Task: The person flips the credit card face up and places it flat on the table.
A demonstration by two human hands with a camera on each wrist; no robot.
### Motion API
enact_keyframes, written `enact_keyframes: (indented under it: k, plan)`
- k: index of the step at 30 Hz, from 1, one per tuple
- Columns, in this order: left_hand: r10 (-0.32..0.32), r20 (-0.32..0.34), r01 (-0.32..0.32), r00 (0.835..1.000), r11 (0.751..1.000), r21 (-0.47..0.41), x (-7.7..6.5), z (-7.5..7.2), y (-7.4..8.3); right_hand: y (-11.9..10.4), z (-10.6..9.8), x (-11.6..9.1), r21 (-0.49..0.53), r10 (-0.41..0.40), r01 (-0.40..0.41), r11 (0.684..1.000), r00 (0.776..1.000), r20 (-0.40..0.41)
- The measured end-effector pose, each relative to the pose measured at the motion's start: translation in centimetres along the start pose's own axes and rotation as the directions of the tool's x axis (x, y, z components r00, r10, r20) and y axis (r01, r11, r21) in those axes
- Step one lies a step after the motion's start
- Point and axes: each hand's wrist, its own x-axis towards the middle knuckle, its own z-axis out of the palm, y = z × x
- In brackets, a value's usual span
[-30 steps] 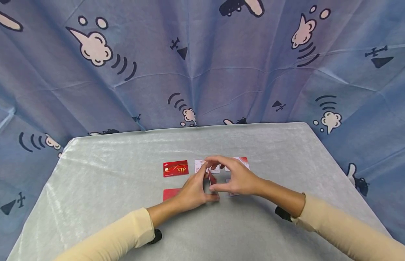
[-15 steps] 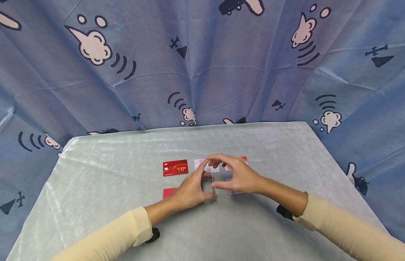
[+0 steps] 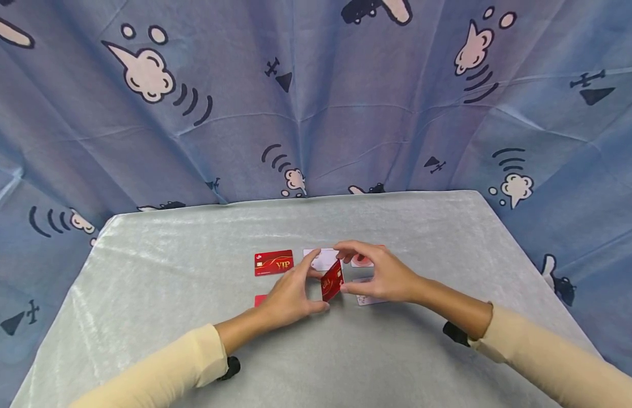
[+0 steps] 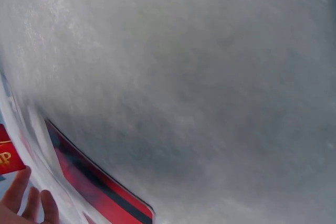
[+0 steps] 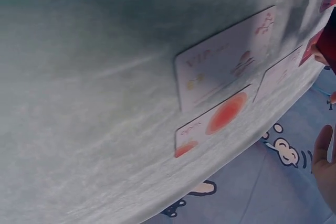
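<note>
My right hand (image 3: 384,277) pinches a red VIP card (image 3: 332,281) by its right corners, between thumb and fingers. The card stands tilted above the table, its printed face showing. My left hand (image 3: 293,292) is at the card's other side, thumb and index finger spread apart, a fingertip right at the left edge. In the left wrist view, fingertips reach the card's (image 4: 8,153) corner. Below lies a red card with a black stripe (image 4: 100,177); in the head view my left hand covers most of it. A white VIP card (image 5: 226,56) lies under my right hand.
Another red VIP card (image 3: 273,263) lies face up at the back left. Next to it is a white card (image 3: 323,259), then a white card with a red circle (image 5: 226,114). Pale cloth covers the table (image 3: 193,243); a blue patterned curtain (image 3: 316,113) hangs behind.
The raised card has turned from nearly edge-on to show its red printed face. My right hand has shifted slightly right, and my left hand slightly left, with its thumb now off the card.
</note>
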Motion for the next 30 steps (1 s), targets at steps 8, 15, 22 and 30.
enact_keyframes:
  k: [8,15,22,30]
  plan:
    - [-0.015,-0.02,0.016,1.0,0.999,0.05,-0.3,-0.7,-0.5,0.8,-0.3,-0.7,-0.035,0.016,-0.016,0.999,1.0,0.017]
    - [-0.003,-0.022,0.005,1.0,0.996,0.084,-0.7,-1.1,-0.7,1.3,-0.1,-1.2,-0.039,0.051,-0.049,0.998,0.997,0.052]
    - [0.013,-0.031,-0.009,0.999,0.993,0.115,-0.9,-1.4,-0.8,2.1,0.2,-1.6,-0.054,0.067,-0.064,0.996,0.996,0.058]
    - [0.02,-0.03,-0.016,0.999,0.992,0.125,-1.1,-1.6,-1.1,2.7,0.8,-2.1,-0.057,0.098,-0.094,0.994,0.992,0.078]
